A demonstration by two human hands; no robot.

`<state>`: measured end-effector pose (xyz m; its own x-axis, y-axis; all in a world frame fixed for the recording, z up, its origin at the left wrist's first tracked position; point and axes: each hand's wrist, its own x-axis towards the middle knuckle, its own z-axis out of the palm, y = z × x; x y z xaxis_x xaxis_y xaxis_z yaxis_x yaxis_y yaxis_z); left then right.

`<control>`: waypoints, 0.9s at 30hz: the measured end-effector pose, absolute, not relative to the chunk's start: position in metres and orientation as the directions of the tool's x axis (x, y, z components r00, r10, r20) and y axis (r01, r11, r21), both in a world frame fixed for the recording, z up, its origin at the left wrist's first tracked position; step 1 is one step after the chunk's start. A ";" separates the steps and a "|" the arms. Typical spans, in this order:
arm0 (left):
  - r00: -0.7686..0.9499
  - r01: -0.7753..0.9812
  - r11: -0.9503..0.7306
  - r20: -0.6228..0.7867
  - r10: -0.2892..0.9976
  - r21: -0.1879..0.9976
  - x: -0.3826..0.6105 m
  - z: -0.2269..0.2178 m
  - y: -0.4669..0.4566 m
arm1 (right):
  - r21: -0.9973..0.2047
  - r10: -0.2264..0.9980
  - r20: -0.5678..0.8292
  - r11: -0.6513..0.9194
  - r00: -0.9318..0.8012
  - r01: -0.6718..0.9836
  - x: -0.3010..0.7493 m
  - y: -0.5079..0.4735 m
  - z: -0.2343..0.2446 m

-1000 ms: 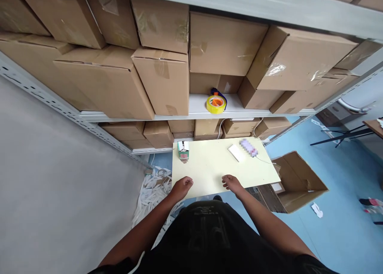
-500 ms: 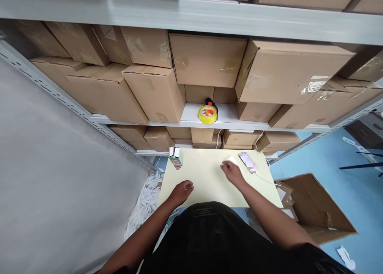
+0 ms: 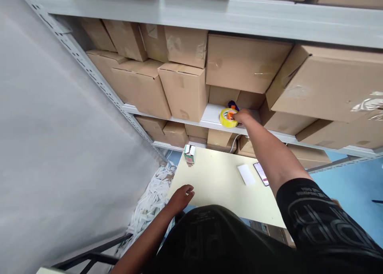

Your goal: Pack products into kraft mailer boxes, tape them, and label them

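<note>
My right hand [image 3: 243, 116] is stretched up to the metal shelf [image 3: 211, 115] and lies on a yellow tape roll [image 3: 226, 118] with an orange core; its fingers curl over the roll's right side. A blue part of a dispenser [image 3: 232, 105] shows just behind the roll. My left hand [image 3: 181, 195] rests on the near left edge of the pale yellow table [image 3: 218, 182], fingers loosely curled, holding nothing that I can see.
On the table lie a small green-and-white carton [image 3: 189, 153], a white flat card [image 3: 245, 174] and a phone [image 3: 261, 173]. Cardboard boxes [image 3: 243, 62] fill the shelves. White paper strips [image 3: 148, 204] are heaped on the floor at left beside a grey wall [image 3: 44, 146].
My right hand rose from the table by the white card up to the shelf and landed on the tape roll. The view turned left. My left hand stayed at the table edge.
</note>
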<state>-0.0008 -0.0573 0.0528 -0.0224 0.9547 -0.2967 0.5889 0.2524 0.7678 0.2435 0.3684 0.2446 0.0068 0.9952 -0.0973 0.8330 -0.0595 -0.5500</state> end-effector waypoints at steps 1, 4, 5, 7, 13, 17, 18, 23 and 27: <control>-0.023 0.589 0.262 -0.308 0.951 0.764 -0.010 0.051 -0.059 | -0.522 0.995 -0.097 -0.074 0.027 0.850 0.245 0.363 0.246; 0.000 0.592 0.263 -0.326 0.945 0.762 -0.036 0.048 -0.059 | -0.495 0.998 -0.011 -0.060 0.063 0.867 0.258 0.328 0.248; 0.017 0.595 0.250 -0.324 0.946 0.763 -0.045 0.048 -0.057 | -0.486 0.997 0.013 -0.057 0.073 0.872 0.265 0.310 0.246; 0.065 0.606 0.217 -0.320 0.945 0.765 -0.060 0.046 -0.051 | -0.461 0.995 0.042 -0.062 0.092 0.885 0.281 0.264 0.236; 0.217 0.632 0.138 -0.345 0.913 0.763 -0.084 0.042 -0.030 | -0.362 0.942 -0.256 -0.299 0.214 0.883 0.317 0.106 0.135; 0.264 0.659 0.109 -0.365 0.893 0.744 -0.078 0.043 -0.024 | -0.244 0.889 -0.402 -0.333 0.218 0.911 0.326 0.049 0.057; 0.260 0.662 0.113 -0.368 0.893 0.741 -0.074 0.043 -0.024 | -0.232 0.879 -0.426 -0.335 0.214 0.913 0.327 0.045 0.042; 0.208 0.658 0.181 -0.407 0.889 0.731 -0.040 0.038 -0.037 | -0.249 0.857 -0.496 -0.292 0.137 0.924 0.336 0.054 -0.006; 0.156 0.654 0.227 -0.422 0.893 0.722 0.000 0.036 -0.053 | -0.300 0.852 -0.520 -0.244 0.056 0.922 0.346 0.066 -0.025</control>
